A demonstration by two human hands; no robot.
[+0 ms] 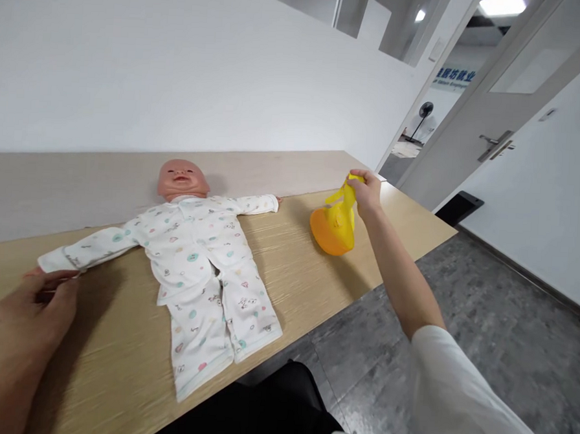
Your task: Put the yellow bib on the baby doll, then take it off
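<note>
A baby doll lies on its back on the table, arms spread, dressed in a white printed top and matching trousers. My left hand is at the cuff of the sleeve on the left side, its thumb and forefinger pinched together on the fabric edge. At the right, my right hand grips the neck strap of a yellow silicone bib. The bib hangs down from that hand, its orange catch pocket lowest, over the table beside the doll. Whether the pocket touches the tabletop I cannot tell.
The wooden table runs along a white wall, with a pale raised strip at its back. Its front edge drops to a grey floor. A black chair stands against the front. Beyond the right end is a door.
</note>
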